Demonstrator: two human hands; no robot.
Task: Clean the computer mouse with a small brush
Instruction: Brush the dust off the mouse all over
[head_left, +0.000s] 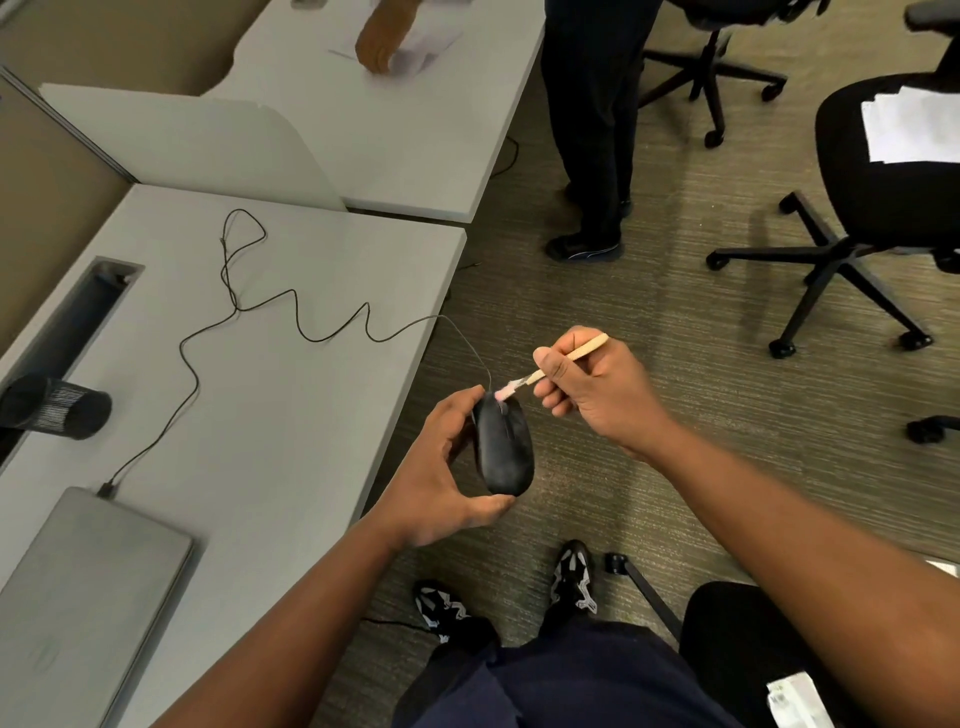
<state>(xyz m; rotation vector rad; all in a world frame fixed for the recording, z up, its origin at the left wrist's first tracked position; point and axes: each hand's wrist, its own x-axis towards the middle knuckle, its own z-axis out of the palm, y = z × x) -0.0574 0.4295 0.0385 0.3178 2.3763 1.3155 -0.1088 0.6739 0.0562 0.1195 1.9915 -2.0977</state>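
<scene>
A: Office floor, striped carpet (649, 291); grey desk (291, 395) along its left. Where is the mouse?

B: Mouse (505, 449) is off the desk, held in the air just past the desk's near right edge, above the carpet. Left hand (441, 467) grips it, thumb under the near end, fingers curled round the far side.

A: Brush?

B: Right hand (597, 384) pinches the brush (550, 366) by its wooden handle, pen-style. Pink bristles touch the mouse's far end, by the cable entry.

A: Cable?

B: Cable (291, 312) runs in loops across the desk to a closed laptop (88, 587) at the near left corner.

A: Other items?

B: Mesh cup (57, 408) lying on its side at the desk's left edge. Office chairs (883, 182) on the carpet. A second person's legs (592, 130) near the next desk.
</scene>
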